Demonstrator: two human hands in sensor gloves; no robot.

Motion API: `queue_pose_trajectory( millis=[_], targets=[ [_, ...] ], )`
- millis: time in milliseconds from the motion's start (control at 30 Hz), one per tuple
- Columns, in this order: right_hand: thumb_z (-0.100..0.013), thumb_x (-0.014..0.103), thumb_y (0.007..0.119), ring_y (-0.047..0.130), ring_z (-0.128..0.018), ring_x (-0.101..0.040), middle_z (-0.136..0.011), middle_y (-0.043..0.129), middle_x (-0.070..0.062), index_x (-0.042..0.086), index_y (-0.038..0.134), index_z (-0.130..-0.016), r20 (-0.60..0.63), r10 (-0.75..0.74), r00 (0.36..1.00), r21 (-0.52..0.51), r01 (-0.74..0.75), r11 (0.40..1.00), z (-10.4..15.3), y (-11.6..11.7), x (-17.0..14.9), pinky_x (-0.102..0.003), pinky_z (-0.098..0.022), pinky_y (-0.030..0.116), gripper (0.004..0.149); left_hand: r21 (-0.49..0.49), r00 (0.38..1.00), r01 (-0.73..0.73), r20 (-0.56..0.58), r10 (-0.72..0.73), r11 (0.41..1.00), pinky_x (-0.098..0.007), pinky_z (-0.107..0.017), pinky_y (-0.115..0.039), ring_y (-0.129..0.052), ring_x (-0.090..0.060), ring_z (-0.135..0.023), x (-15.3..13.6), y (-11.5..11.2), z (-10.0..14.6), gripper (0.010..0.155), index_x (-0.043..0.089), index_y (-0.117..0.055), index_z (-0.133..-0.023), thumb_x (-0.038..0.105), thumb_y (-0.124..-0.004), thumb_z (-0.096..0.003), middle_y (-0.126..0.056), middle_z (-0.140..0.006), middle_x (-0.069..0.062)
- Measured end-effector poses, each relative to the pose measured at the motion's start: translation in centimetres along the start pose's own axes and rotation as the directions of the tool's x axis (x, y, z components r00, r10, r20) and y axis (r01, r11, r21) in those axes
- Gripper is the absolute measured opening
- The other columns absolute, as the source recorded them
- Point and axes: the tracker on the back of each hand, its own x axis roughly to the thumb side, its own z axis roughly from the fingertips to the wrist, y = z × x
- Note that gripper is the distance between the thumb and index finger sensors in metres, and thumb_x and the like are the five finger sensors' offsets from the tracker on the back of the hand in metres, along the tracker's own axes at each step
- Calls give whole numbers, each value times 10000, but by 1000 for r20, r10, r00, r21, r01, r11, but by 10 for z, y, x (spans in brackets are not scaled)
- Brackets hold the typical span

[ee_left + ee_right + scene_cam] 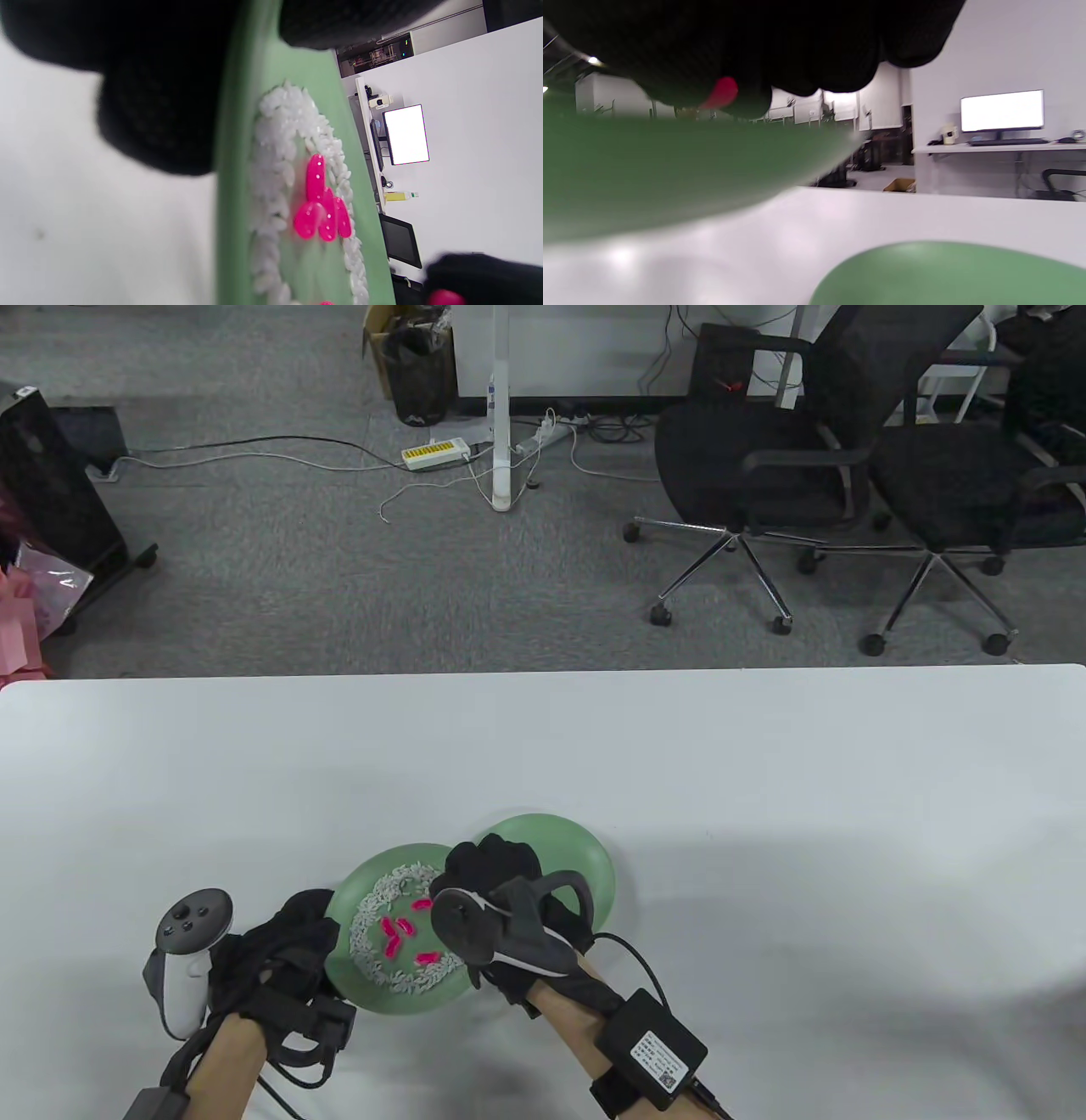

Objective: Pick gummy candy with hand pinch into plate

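Note:
A green plate (pixel 373 993) near the table's front edge holds a ring of white grains and several pink gummy candies (pixel 396 931); the left wrist view shows them close up (pixel 320 212). My left hand (pixel 327 912) grips this plate's left rim, thumb (pixel 339 21) above it and fingers (pixel 157 118) below. My right hand (pixel 462 874) hovers over the plate's right rim and pinches one pink gummy (pixel 723 92) between its fingertips. A second green plate (pixel 594 857) lies just right of the first, partly hidden under my right hand; what it holds is hidden.
The white table (pixel 764 814) stretches wide to the right and back. Office chairs (pixel 764 458) and cables lie on the floor beyond the far edge. A cable and sensor box (pixel 652 1050) trail from my right wrist.

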Motion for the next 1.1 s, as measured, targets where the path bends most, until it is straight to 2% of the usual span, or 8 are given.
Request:
queue_pose_trajectory(
  millis=[100, 267, 400, 600, 767, 867, 1000, 1100],
  targets=[
    [-328, 425, 893, 822, -759, -247, -814, 859, 48, 251, 952, -714, -104, 1, 995, -19, -3, 1000, -4, -2, -29, -545, -690, 648, 428, 26, 1000, 28, -4, -28, 999, -375, -186, -920, -1096, -296, -217, -4, 6, -4, 572, 166, -706, -995, 288, -760, -439, -980, -781, -88],
    [-332, 420, 896, 827, -755, -252, -812, 865, 46, 248, 960, -713, -234, 90, 968, 136, -59, 989, -2, 31, -73, -551, -684, 651, 423, 51, 1000, 18, -15, -18, 999, -378, -190, -918, -1094, -300, -221, -10, 13, -9, 572, 170, -707, -996, 288, -760, -440, -980, -782, -92],
    [-331, 420, 899, 837, -751, -246, -808, 872, 52, 256, 968, -706, -222, 201, 954, 261, -140, 955, 3, 64, -82, -549, -683, 655, 415, 53, 1000, 18, -12, -17, 998, -377, -191, -917, -1094, -297, -222, -12, 15, -11, 572, 170, -706, -997, 289, -759, -440, -979, -783, -90],
    [-328, 432, 896, 842, -754, -228, -808, 874, 73, 289, 968, -702, -142, 306, 941, 345, -243, 907, 6, 85, -74, -542, -687, 657, 408, 50, 1000, 20, -18, -19, 999, -377, -190, -917, -1093, -299, -222, -15, 16, -12, 572, 167, -707, -997, 288, -759, -440, -981, -780, -93],
    [-309, 475, 893, 832, -770, -220, -833, 853, 81, 308, 946, -731, -144, 331, 932, 314, -274, 909, 6, 82, -73, -537, -690, 655, 457, 48, 1000, 24, -16, -23, 999, -376, -192, -917, -1094, -298, -223, -15, 16, -13, 573, 169, -704, -998, 289, -758, -441, -979, -783, -91],
    [-313, 491, 876, 821, -781, -225, -853, 837, 74, 305, 929, -759, -170, 304, 937, 243, -259, 935, 3, 67, -68, -536, -691, 651, 486, 45, 1000, 23, -15, -22, 999, -375, -194, -917, -1094, -296, -225, -16, 16, -14, 573, 169, -703, -999, 290, -756, -442, -979, -785, -73],
    [-326, 495, 856, 816, -787, -229, -867, 830, 70, 302, 921, -774, -170, 142, 975, 99, -127, 987, 0, 35, -39, -532, -694, 651, 493, 45, 1000, 21, -14, -21, 999, -373, -195, -919, -1094, -294, -228, -16, 15, -14, 573, 173, -701, -999, 292, -755, -442, -976, -788, -72],
    [-326, 492, 864, 821, -783, -236, -862, 840, 63, 296, 934, -765, -113, 10, 994, 79, -1, 997, 0, 22, -5, -536, -692, 651, 486, 48, 1000, 26, -14, -25, 999, -373, -195, -919, -1095, -294, -228, -16, 14, -14, 574, 173, -699, -1000, 293, -754, -442, -978, -786, -72]
  ],
)
